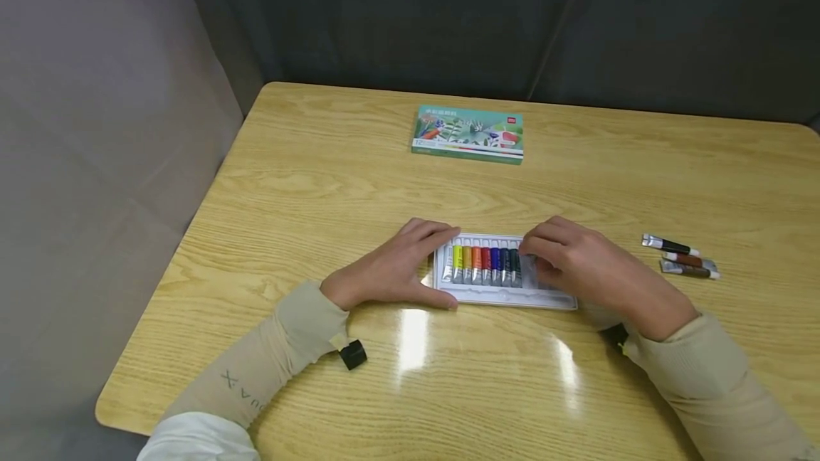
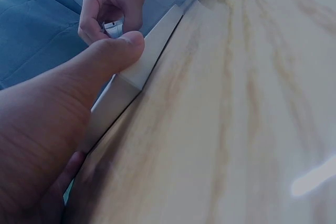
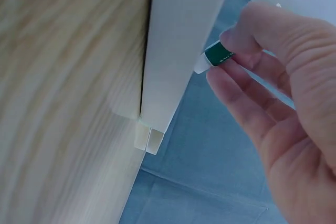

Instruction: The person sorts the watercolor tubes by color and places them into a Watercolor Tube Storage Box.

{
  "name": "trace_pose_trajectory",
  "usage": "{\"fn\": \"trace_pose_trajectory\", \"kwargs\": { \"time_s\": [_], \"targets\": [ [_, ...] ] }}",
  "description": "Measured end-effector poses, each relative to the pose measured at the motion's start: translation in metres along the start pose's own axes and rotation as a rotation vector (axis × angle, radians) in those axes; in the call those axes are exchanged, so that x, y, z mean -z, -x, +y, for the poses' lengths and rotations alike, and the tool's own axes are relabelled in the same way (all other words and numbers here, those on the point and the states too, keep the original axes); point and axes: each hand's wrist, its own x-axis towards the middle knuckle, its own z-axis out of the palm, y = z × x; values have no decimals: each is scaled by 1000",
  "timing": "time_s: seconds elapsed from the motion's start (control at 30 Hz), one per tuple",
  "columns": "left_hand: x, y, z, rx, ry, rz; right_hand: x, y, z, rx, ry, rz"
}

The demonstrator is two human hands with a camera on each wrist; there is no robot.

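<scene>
A white plastic paint tray (image 1: pixel 506 296) lies on the table with a row of coloured paint tubes (image 1: pixel 485 265) in its slots, running from white and yellow to dark green. My left hand (image 1: pixel 400 262) grips the tray's left end, thumb at the near corner and fingers at the far one. Over the right part of the tray, my right hand (image 1: pixel 576 258) pinches a green-labelled paint tube (image 3: pixel 218 54) by thumb and fingertips. Its white cap points towards the tray in the right wrist view; its silver end (image 2: pixel 113 27) shows in the left wrist view. My right hand hides the tray's right slots.
Three loose paint tubes lie right of the tray: one black (image 1: pixel 679 245), one reddish brown (image 1: pixel 687 260), one dark brown (image 1: pixel 688 271). A green illustrated paint box (image 1: pixel 468 135) lies farther back on the wooden table (image 1: pixel 320 176). Dark curtain (image 1: pixel 416 20) hangs behind.
</scene>
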Motion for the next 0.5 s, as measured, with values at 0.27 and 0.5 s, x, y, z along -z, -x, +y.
{"fn": "trace_pose_trajectory", "kwargs": {
  "time_s": [0.27,0.5],
  "targets": [
    [-1,0,-1,-1,1,4,-1,0,-1,32,-19,38],
    [-1,0,-1,-4,6,13,-4,-1,-2,45,-49,19]
  ]
}}
